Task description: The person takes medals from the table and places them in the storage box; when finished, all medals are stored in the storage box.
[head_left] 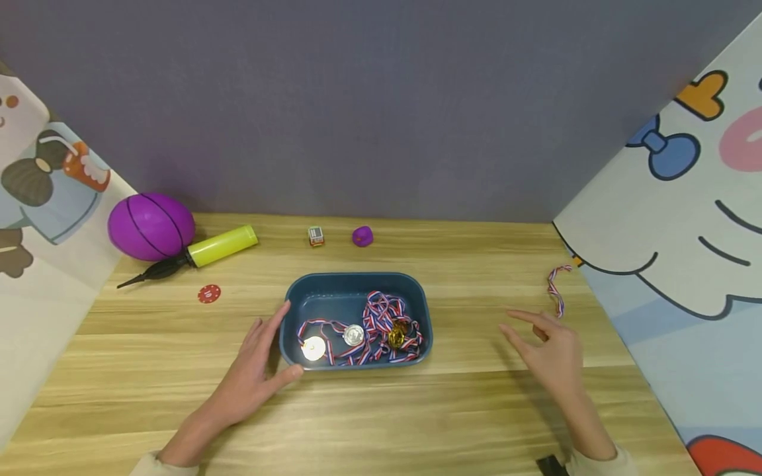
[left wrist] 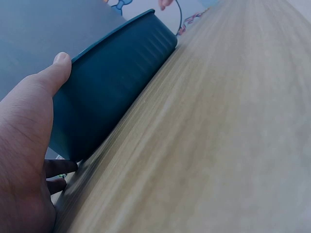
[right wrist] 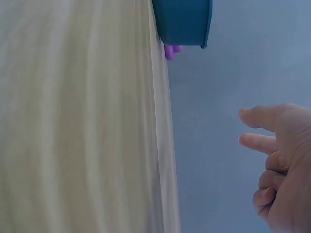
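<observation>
A light wooden tabletop (head_left: 452, 410) with long pale grain fills the lower half of the head view, closed in behind by a matte grey-violet wall (head_left: 369, 99) and flanked at the left and right edges by white panels printed with cartoon figures. In the middle of the frame sits a dark teal plastic tray (head_left: 356, 283), a rounded rectangle with smooth upright walls; in it lies a tangle of red, white and blue striped ribbons (head_left: 381, 317) carrying three round medals, a bright silver medal (head_left: 313, 348) at the lower left of the tray, a second silver medal (head_left: 354, 335) beside it, and a gold medal (head_left: 397, 334) to the right. In the upper left of the frame a glossy purple oval ball (head_left: 151, 226) rests against a yellow hand pump (head_left: 205, 254) with a black nozzle, and a small red chip (head_left: 209, 293) lies flat below them. Near the wall stand a tiny box-like toy (head_left: 316, 236) and a small purple object (head_left: 362, 236), possibly a toy duck, too small to be sure. A loose piece of striped ribbon (head_left: 557, 288) curls at the right. The left hand (head_left: 253, 370) lies with straight fingers and thumb against the tray's lower left corner, cupping the wall without curling round it. The right hand (head_left: 550, 354) hovers right of the tray, well apart from it, fingers loose and spread, holding nothing.
</observation>
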A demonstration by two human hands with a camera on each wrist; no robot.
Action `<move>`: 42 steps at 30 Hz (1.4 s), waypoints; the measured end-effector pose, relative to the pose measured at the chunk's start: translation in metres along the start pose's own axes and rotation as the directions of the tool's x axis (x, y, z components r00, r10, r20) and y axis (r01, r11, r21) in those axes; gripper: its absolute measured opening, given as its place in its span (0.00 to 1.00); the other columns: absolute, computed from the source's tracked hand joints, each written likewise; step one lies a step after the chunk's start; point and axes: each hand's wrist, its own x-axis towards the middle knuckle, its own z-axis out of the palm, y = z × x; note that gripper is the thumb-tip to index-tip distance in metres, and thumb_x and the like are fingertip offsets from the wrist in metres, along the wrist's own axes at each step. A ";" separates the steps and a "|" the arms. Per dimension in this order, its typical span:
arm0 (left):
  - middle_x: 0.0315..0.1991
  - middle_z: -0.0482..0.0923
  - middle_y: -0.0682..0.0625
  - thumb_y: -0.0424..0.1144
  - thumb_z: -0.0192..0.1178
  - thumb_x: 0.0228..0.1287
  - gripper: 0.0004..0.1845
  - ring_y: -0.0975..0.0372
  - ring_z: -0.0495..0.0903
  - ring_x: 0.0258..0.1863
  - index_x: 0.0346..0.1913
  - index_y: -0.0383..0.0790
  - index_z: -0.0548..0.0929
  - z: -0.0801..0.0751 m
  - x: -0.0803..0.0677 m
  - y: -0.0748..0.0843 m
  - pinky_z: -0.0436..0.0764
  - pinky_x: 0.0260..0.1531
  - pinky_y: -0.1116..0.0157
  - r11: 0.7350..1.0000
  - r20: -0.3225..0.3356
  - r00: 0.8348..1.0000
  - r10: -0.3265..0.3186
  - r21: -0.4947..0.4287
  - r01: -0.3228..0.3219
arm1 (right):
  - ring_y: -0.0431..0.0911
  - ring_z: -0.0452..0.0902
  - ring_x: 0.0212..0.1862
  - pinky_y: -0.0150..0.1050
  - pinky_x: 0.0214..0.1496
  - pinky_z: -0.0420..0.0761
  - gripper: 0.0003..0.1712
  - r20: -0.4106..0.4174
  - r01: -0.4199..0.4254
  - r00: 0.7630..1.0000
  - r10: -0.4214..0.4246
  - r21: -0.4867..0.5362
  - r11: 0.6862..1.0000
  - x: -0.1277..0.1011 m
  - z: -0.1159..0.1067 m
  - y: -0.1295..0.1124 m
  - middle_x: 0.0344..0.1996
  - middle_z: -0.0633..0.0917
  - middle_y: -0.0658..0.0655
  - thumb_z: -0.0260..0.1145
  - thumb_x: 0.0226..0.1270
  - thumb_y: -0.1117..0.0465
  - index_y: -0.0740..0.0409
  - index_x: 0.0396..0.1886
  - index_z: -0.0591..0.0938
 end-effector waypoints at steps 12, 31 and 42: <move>0.86 0.60 0.33 0.51 0.78 0.67 0.60 0.25 0.50 0.84 0.93 0.59 0.49 0.000 0.000 0.001 0.48 0.81 0.24 1.000 0.002 1.000 -0.008 -0.006 0.008 | 0.29 0.52 0.23 0.28 0.21 0.56 0.20 -0.046 -0.074 0.996 0.074 0.003 0.997 -0.003 -0.012 0.018 0.22 0.80 0.53 0.90 0.47 0.72 0.58 0.42 0.97; 0.87 0.59 0.34 0.53 0.77 0.68 0.59 0.25 0.50 0.84 0.93 0.59 0.49 0.000 0.001 0.001 0.47 0.82 0.25 1.000 0.003 1.000 -0.001 -0.006 0.001 | 0.27 0.45 0.18 0.27 0.16 0.49 0.15 -0.107 -0.223 0.971 0.213 -0.093 0.970 -0.013 -0.027 0.042 0.16 0.77 0.58 0.88 0.56 0.70 0.64 0.44 0.96; 0.88 0.57 0.35 0.53 0.77 0.68 0.60 0.25 0.46 0.85 0.93 0.61 0.48 0.000 0.000 0.001 0.47 0.79 0.22 1.000 0.011 1.000 -0.019 -0.010 0.019 | 0.30 0.44 0.18 0.27 0.18 0.46 0.17 -0.111 -0.269 0.961 0.252 -0.182 0.946 -0.015 -0.035 0.061 0.09 0.58 0.41 0.89 0.55 0.66 0.65 0.45 0.96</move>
